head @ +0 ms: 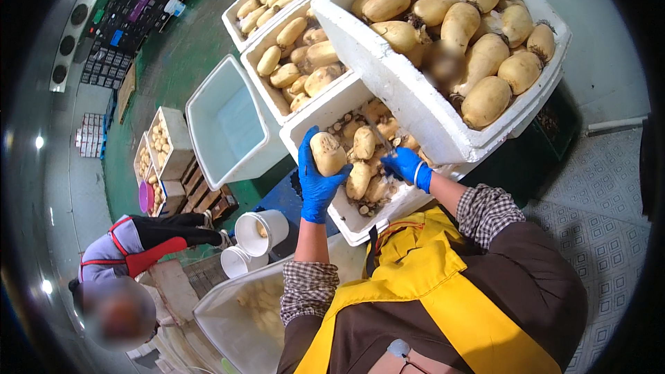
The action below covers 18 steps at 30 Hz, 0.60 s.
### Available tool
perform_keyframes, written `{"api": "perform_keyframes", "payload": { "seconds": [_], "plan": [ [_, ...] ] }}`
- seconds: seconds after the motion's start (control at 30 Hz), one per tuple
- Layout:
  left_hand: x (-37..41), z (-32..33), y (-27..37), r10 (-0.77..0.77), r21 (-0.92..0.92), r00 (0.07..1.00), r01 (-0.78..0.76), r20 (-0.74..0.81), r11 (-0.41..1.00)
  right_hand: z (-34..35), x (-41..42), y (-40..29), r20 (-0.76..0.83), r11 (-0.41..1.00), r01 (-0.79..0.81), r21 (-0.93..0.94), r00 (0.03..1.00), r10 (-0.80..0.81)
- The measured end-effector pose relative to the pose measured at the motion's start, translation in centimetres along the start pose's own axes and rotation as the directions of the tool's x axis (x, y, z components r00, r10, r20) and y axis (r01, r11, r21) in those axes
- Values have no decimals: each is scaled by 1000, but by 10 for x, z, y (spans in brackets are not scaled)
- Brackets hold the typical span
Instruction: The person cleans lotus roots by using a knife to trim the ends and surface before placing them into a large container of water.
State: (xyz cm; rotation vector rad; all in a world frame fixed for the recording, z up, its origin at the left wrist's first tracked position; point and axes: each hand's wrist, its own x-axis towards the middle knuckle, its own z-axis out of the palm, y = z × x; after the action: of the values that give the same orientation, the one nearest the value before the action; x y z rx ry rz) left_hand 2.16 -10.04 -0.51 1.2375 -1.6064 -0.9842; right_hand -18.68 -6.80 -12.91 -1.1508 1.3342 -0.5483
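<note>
My left hand (318, 187), in a blue glove, grips a peeled-looking lotus root segment (328, 154) whose cut end with holes faces up. In my blue-gloved right hand (407, 167) is a knife; its narrow blade (378, 132) points away from me, apart from the held segment. Both hands are above a white foam box (349, 223) holding more lotus root segments (358, 180) and several small cut-off slices. The knife's handle is mostly hidden by my fingers.
A foam box (358, 57) heaped with lotus root stands higher at the right. More filled boxes (283, 114) lie beyond. Left are a white tub (228, 114), white buckets (261, 232) and a large bin (228, 304) with lotus root. A person (122, 246) in a red apron is at far left.
</note>
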Motion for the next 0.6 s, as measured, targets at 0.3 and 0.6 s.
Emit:
{"api": "perform_keyframes", "payload": {
  "seconds": [0.3, 0.6],
  "plan": [
    [-36, -26, 6, 226, 690, 973, -192, 42, 698, 42, -19, -108, -175, 863, 484, 148, 871, -458],
    [-102, -77, -2, 223, 816, 975, -147, 23, 558, 81, -33, -131, 286, 954, 55, 293, 947, -143]
  ]
}}
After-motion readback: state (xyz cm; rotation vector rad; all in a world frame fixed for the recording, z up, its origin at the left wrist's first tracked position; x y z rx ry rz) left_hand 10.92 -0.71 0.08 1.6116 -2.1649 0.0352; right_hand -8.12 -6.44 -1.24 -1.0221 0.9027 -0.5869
